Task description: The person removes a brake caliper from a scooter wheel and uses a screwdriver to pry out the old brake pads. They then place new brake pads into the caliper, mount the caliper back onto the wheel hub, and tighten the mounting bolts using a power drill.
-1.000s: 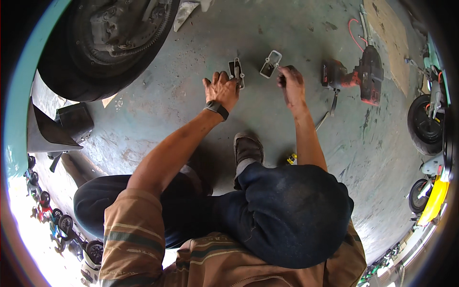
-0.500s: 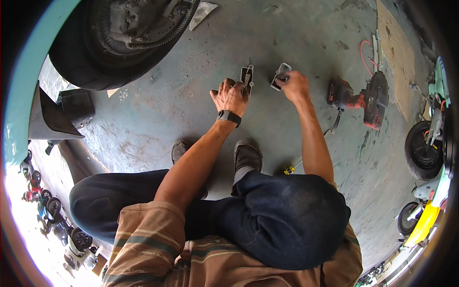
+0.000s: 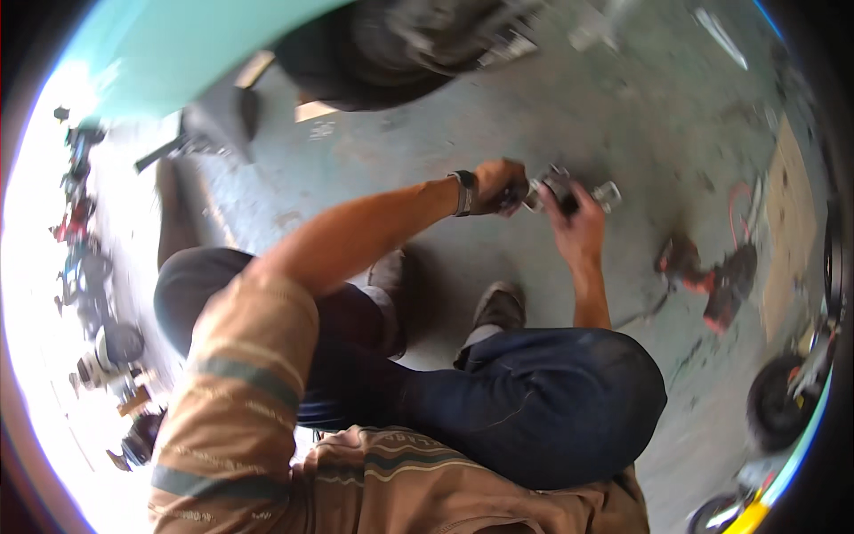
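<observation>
My right hand [image 3: 580, 230] grips a small dark part with a silvery metal rim [image 3: 560, 190], held above the floor in front of me. Close on its left, my left hand [image 3: 496, 187] is closed, wearing a dark wristwatch [image 3: 464, 192]. A pale metallic bit shows between the two hands, and blur hides whether the left fingers pinch it. Just right of my right fingers is a second silver-rimmed rectangular part [image 3: 608, 196].
A red and black cordless power tool [image 3: 716, 280] lies on the floor at right, beside a flat board [image 3: 790, 227]. A large tyre [image 3: 356, 67] and a teal body panel [image 3: 178, 53] stand at upper left. Another wheel [image 3: 778, 400] is at lower right.
The view has turned, shifting the scene. My hands, earlier apart over two separate silver-rimmed parts, are now together; my right hand holds one of these parts and my left has closed beside it.
</observation>
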Demonstrator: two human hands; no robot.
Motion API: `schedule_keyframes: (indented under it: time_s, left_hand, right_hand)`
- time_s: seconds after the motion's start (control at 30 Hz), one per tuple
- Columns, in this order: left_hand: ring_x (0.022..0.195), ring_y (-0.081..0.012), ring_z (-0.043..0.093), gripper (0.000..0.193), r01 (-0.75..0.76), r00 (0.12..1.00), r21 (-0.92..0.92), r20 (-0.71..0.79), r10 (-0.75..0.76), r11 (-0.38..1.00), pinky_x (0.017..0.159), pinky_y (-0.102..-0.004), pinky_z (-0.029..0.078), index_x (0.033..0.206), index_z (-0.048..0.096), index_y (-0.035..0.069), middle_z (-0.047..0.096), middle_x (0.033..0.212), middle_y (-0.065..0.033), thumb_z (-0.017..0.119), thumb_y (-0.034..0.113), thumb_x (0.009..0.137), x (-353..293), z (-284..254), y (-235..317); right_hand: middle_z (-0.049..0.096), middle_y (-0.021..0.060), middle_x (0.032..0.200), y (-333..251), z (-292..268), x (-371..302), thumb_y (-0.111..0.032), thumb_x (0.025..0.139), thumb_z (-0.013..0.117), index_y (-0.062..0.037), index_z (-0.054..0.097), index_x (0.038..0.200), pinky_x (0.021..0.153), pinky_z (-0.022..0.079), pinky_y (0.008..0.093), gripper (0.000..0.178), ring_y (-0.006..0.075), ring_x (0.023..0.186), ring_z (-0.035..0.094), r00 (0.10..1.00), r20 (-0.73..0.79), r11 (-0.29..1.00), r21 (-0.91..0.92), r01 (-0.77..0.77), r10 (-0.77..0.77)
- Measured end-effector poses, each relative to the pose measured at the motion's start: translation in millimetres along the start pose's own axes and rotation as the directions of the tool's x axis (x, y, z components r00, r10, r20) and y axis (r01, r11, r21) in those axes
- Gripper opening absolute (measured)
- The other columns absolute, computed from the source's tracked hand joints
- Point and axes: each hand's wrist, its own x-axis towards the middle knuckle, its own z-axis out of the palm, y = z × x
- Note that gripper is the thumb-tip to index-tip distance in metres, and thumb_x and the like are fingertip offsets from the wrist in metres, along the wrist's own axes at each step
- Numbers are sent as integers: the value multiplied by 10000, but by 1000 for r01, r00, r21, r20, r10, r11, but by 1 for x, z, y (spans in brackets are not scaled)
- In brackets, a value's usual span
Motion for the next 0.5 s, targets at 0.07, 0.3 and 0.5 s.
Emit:
schedule_keyframes:
  time_s: [0.07, 0.3, 0.5]
  left_hand:
    - [527, -184, 573, 213, 274, 951, 440, 11, -310, 855, 514, -331, 471, 795, 631, 23, 601, 662, -95, 515, 175, 891, -48, -44, 5]
    - [580, -163, 531, 137, 708, 625, 610, -305, -718, 356, 525, -353, 475, 949, 679, 48, 557, 676, -23, 564, 71, 880, -235, -222, 72]
    - [925, -218, 421, 275, 642, 545, 634, -773, 324, 432, 769, -445, 377, 1164, 578, 78, 471, 1011, -53, 568, 152, 899, -209, -300, 113]
  right_hand:
    - [714, 184, 834, 0, -2, -2, -370, 881, 731, -27, 693, 1051, 698, 535, 378, 384, 311, 758, 708, 991, 134, 996, -94, -6, 19]
    - [674, 232, 843, 36, -14, -13, -332, 874, 701, -2, 644, 905, 744, 519, 442, 336, 415, 860, 665, 744, 596, 838, -538, 92, 301]
    - [710, 215, 1003, 33, 7, -8, -278, 868, 685, 23, 669, 1073, 826, 517, 428, 365, 355, 979, 686, 678, 635, 850, -526, 28, 370]
